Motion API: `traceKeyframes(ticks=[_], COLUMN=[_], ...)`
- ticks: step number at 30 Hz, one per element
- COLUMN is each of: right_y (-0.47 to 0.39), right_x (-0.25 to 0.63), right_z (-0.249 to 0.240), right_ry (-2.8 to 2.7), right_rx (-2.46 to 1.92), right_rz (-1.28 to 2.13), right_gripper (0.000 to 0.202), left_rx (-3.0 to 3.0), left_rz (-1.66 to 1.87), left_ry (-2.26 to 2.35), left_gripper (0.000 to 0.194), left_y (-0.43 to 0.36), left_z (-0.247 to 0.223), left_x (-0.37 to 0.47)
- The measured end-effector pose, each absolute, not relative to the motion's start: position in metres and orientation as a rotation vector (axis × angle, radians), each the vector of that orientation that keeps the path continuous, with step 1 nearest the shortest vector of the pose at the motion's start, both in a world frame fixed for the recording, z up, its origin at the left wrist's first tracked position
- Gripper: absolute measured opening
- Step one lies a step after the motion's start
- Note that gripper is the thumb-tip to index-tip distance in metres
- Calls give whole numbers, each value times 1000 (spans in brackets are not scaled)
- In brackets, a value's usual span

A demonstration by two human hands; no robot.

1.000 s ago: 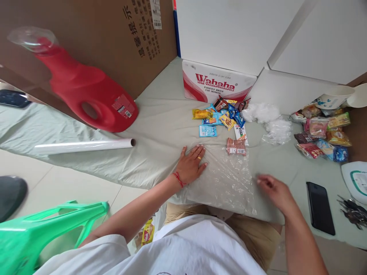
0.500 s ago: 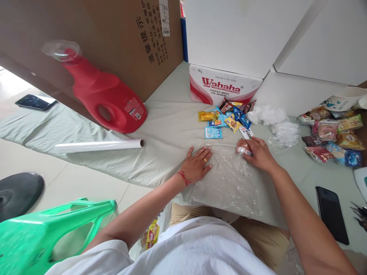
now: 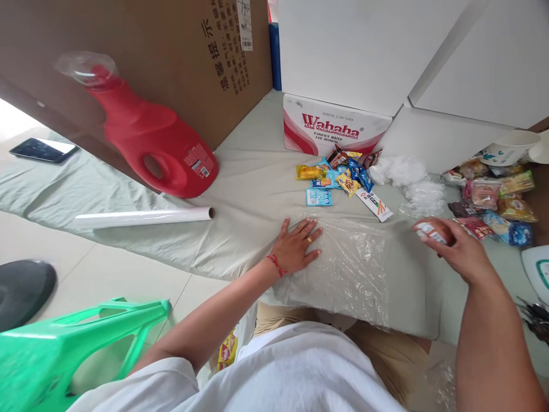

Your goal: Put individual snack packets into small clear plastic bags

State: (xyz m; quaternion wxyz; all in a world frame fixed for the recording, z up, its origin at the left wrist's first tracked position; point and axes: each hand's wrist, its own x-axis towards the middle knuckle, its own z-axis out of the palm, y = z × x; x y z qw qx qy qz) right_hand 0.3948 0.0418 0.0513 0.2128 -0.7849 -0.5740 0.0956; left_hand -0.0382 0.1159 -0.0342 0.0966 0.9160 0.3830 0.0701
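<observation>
My left hand [image 3: 295,247] lies flat with its fingers spread on the left edge of a clear plastic sheet [image 3: 349,269]. Out to the right, my right hand [image 3: 465,249] grips a small reddish-brown packet [image 3: 434,231] with a white label, held above the cloth. Beyond the sheet is a pile of snack packets [image 3: 343,171] in yellow, blue and brown. A white packet [image 3: 375,205] with sticks pictured on it lies at the pile's near right side. Crumpled clear plastic [image 3: 422,197] sits to the right of it.
A white roll [image 3: 146,217] and a red jug [image 3: 158,143] are on the left, a green stool [image 3: 38,349] below them. The Wahaha box [image 3: 334,127] stands behind the pile. More snack packets [image 3: 493,197] and dark metal tools [image 3: 536,317] are at the right.
My right hand has lifted the reddish-brown packet off the sheet and moved right with it, uncovering the white packet. The black phone on the right is no longer visible. My left hand stays in place.
</observation>
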Motion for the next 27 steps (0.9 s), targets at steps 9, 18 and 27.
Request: traceKeyframes(ticks=[9, 18, 27], right_y=[22, 37, 116], right_x=[233, 205, 267], right_z=[69, -10, -8], right_ry=[-2081, -2303, -2111], right_rx=[-1526, -1537, -1854], right_rz=[575, 519, 318], right_gripper=[62, 70, 71], left_rx=[2667, 2476, 2566], left_rz=[193, 228, 389], left_ry=[1145, 1147, 1215], left_gripper=[64, 56, 76], left_y=[117, 130, 178], left_z=[-32, -18, -2], left_x=[-37, -43, -11])
